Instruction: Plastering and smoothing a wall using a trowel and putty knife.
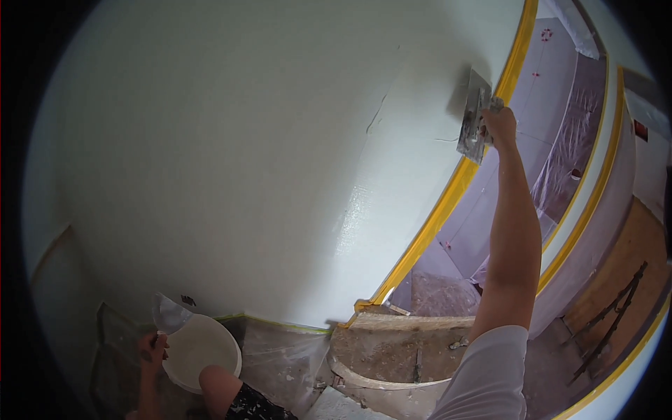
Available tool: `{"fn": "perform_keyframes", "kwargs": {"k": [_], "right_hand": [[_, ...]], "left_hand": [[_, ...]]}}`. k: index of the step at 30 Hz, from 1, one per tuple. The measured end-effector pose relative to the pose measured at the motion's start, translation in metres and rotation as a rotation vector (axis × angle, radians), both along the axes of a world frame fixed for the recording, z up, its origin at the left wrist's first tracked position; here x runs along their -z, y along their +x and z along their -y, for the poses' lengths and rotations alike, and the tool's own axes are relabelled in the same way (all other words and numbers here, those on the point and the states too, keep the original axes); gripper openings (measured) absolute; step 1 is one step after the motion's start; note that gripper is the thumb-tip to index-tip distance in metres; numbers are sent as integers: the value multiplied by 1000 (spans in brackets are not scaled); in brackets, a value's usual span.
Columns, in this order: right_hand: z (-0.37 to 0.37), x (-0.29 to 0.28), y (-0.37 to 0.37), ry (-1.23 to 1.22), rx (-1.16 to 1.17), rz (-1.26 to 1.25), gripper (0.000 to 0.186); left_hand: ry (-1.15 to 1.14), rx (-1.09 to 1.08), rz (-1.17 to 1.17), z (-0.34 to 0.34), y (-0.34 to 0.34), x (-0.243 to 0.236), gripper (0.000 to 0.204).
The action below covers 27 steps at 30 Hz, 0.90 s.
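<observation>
My right hand (500, 127) is closed around the handle of a flat trowel (473, 115), up by the right edge of the pale wall (231, 154), where yellow tape (428, 233) runs down. The blade stands steeply, overlapping the tape; I cannot tell whether it touches the wall. Left of it, 2 thin dark lines (379, 113) mark the surface, with a shiny patch (353, 217) lower down. My left hand (151, 348) grips a wide scraper (171, 315) near the wall's bottom edge, its blade at the upper left rim of a white bucket (227, 341). My bent knee (218, 386) is at the bucket's lower right rim, and plastic sheet (280, 353) lies right of the bucket.
</observation>
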State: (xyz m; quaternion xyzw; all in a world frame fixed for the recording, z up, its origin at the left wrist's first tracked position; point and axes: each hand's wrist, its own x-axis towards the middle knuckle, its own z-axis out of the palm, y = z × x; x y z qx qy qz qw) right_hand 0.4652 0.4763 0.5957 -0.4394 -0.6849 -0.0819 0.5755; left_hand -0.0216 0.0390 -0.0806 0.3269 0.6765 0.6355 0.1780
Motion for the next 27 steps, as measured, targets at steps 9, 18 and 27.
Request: {"fn": "perform_keyframes", "kwargs": {"k": [9, 18, 27], "right_hand": [[-18, -22, -3, -30, 128, 90, 27], [-18, 140, -3, -79, 315, 152, 43], [-15, 348, -18, 46, 336, 66, 40]], "left_hand": [[-46, 19, -33, 0, 7, -7, 32], [-68, 64, 148, -5, 1, -2, 32], [140, 131, 356, 1, 17, -25, 33]]}}
